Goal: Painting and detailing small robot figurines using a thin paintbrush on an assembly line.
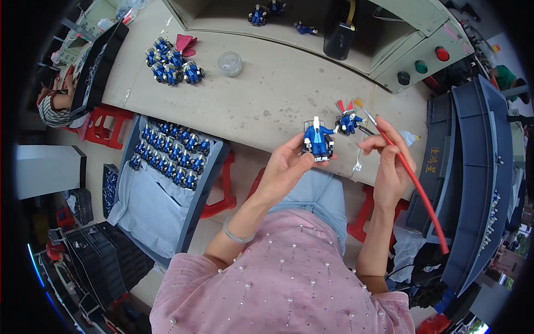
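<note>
Clad in a pink short-sleeved top (289, 289) dotted with small pearl-like beads, over light blue jeans (320, 197). Thin pale bangle (236, 235) around the left wrist. Both forearms bare, hands ungloved.

One blue toy figure (317, 142) is held in the left hand (286, 167), and one red-handled paintbrush (409, 175) is held in the right hand (389, 167). One further figure (349, 121) is seen standing on the tabletop (267, 100) beside them. About six figures are grouped in a cluster (172, 65) at the far left, and three more lie on the back shelf (278, 14). Roughly twenty are packed in one grey tray (169, 153). One clear round cup (230, 63) and three coloured buttons (423, 65) are counted.
</note>
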A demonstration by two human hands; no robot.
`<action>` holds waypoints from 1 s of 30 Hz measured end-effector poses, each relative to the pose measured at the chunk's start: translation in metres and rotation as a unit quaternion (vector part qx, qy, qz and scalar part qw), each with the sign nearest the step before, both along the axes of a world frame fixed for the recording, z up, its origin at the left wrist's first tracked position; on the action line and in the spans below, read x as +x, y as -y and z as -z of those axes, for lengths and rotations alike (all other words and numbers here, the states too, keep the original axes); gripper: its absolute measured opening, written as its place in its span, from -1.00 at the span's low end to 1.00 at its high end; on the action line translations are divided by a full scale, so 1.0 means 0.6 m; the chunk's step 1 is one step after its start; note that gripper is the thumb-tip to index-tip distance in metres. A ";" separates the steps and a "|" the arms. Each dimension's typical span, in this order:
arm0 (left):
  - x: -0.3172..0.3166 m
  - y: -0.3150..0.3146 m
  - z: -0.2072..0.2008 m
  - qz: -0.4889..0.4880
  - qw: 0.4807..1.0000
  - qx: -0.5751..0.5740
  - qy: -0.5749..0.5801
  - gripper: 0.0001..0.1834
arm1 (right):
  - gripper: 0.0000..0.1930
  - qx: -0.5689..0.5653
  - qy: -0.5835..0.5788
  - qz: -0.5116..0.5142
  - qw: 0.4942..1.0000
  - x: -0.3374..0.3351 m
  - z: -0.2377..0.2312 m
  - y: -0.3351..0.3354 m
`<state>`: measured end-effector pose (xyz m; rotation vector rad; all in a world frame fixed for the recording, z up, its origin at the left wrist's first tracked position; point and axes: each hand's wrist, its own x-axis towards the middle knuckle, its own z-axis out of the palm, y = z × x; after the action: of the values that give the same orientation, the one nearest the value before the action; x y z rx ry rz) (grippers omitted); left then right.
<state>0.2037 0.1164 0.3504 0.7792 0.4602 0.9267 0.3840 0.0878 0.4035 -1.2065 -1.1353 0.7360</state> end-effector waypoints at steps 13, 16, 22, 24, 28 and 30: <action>0.027 0.003 0.003 -0.020 0.994 0.066 -0.082 -0.44 | -0.83 0.042 0.164 -0.004 0.985 -0.003 -0.018 0.017; 0.033 0.004 0.005 -0.019 0.993 0.072 -0.089 -0.45 | -0.82 -0.005 0.089 -0.048 0.995 0.007 -0.023 0.025; 0.040 0.002 0.007 -0.016 0.990 0.075 -0.115 -0.43 | -0.80 -0.011 0.095 -0.077 0.992 0.016 -0.012 0.019; 0.041 0.000 0.008 -0.014 0.990 0.076 -0.121 -0.43 | -0.80 -0.016 0.065 -0.079 0.995 0.019 -0.011 0.017; 0.043 0.003 0.010 0.002 0.994 0.053 -0.099 -0.41 | -0.81 0.007 0.092 -0.041 0.995 0.027 -0.013 0.022; 0.045 0.003 0.011 -0.001 0.993 0.053 -0.101 -0.40 | -0.81 -0.024 0.103 -0.059 0.993 0.032 -0.014 0.024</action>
<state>0.2305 0.1148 0.3437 0.9757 0.5913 0.8833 0.4031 0.0732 0.4118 -1.2866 -1.3764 0.7443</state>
